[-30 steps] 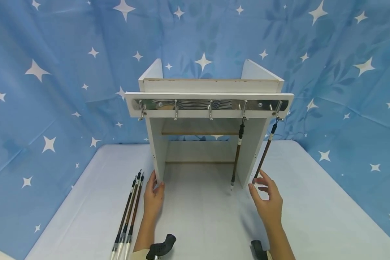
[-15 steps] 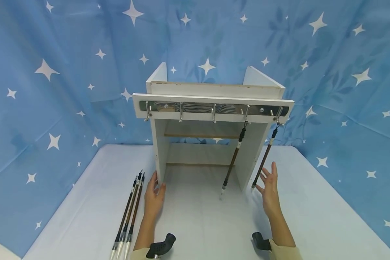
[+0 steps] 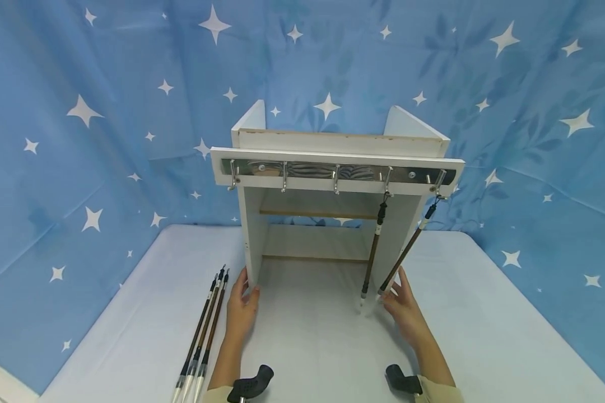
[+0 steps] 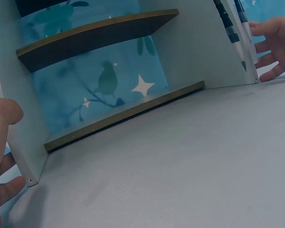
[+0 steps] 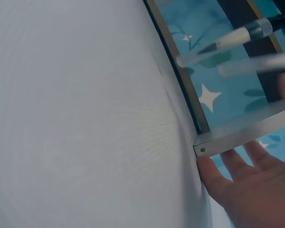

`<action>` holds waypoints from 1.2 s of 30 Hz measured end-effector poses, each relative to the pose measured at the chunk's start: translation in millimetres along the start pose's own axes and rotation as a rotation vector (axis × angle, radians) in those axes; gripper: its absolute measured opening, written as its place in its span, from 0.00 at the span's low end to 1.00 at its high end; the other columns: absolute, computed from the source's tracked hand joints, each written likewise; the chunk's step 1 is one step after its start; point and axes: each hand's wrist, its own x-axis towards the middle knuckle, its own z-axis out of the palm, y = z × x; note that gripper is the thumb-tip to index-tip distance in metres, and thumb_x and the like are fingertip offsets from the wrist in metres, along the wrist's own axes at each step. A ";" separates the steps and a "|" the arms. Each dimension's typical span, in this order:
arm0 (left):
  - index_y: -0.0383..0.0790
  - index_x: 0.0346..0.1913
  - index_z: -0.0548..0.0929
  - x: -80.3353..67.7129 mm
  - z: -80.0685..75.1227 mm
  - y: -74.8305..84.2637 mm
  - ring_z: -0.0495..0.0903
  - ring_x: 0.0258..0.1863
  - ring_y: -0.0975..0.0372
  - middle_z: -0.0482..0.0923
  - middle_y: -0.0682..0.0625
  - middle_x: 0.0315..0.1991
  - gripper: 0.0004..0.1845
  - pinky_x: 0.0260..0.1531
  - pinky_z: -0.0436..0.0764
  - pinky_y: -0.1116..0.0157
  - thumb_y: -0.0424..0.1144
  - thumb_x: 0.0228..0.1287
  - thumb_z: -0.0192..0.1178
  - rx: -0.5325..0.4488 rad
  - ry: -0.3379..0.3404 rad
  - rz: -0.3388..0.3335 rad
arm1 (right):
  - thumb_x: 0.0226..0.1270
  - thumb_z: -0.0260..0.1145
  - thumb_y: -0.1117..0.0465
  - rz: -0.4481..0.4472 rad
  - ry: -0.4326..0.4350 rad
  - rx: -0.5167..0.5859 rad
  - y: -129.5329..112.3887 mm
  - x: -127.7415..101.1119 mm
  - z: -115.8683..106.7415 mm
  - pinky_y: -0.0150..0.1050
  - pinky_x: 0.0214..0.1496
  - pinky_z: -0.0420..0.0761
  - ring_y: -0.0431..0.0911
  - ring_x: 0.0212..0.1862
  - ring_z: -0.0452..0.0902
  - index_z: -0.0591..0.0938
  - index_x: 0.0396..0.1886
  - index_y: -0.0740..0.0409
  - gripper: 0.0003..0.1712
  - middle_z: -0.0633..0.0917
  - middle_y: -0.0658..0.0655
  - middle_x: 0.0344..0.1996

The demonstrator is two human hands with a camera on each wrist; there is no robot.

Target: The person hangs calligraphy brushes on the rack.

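Note:
A white shelf (image 3: 343, 143) stands on the table, with a metal hook rail (image 3: 310, 169) across its upper front. Two calligraphy brushes hang by loops from the right-hand hooks: one brush (image 3: 375, 249) inside the right panel, the outermost brush (image 3: 406, 251) slanting across that panel's edge. My left hand (image 3: 241, 316) grips the lower front edge of the left panel, thumb inside and fingers outside. At the right panel's lower edge, my right hand (image 3: 407, 319) holds the board between thumb and fingers; the right wrist view shows its fingers (image 5: 235, 164) along the outer side.
Several calligraphy brushes (image 3: 204, 336) lie side by side on the white table (image 3: 484, 313), left of my left forearm. Black curved wrist mounts (image 3: 252, 382) show near both sleeves. Behind the shelf hangs a blue star-patterned curtain (image 3: 131, 112).
My right hand has left the lower end of the outermost brush, spread its fingers, and moved onto the right panel. Both hanging brushes have swung. The left hand stays on its panel.

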 end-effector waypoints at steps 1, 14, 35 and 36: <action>0.40 0.69 0.54 -0.4 0.2 0.1 0.62 0.63 0.42 0.57 0.36 0.66 0.31 0.56 0.71 0.49 0.34 0.66 0.52 -0.001 -0.006 0.000 | 0.66 0.54 0.66 -0.029 -0.002 -0.028 2.5 -0.3 -1.1 0.29 0.56 0.71 0.66 0.67 0.48 0.32 0.70 0.32 0.50 0.43 0.71 0.70; 0.38 0.69 0.55 5.4 -16.6 16.4 0.65 0.61 0.42 0.59 0.37 0.66 0.30 0.56 0.71 0.48 0.34 0.66 0.51 0.078 -0.007 -0.015 | 0.68 0.53 0.63 -0.144 0.037 -0.326 2.3 10.4 6.2 0.59 0.58 0.68 0.68 0.66 0.53 0.39 0.72 0.39 0.43 0.51 0.69 0.69; 0.27 0.58 0.69 -34.0 -96.7 10.4 0.76 0.37 0.44 0.75 0.32 0.41 0.26 0.34 0.77 0.50 0.42 0.62 0.54 0.719 -0.042 -0.257 | 0.67 0.54 0.64 -0.155 0.023 -0.345 4.7 -1.0 -9.1 0.57 0.55 0.71 0.73 0.63 0.53 0.38 0.72 0.45 0.44 0.50 0.73 0.68; 0.28 0.58 0.70 -34.6 -98.4 11.6 0.76 0.36 0.45 0.75 0.33 0.40 0.26 0.33 0.77 0.51 0.42 0.62 0.55 0.730 -0.038 -0.258 | 0.67 0.54 0.64 -0.160 0.023 -0.347 6.0 -0.8 -7.4 0.53 0.55 0.74 0.72 0.63 0.54 0.38 0.72 0.45 0.44 0.51 0.73 0.68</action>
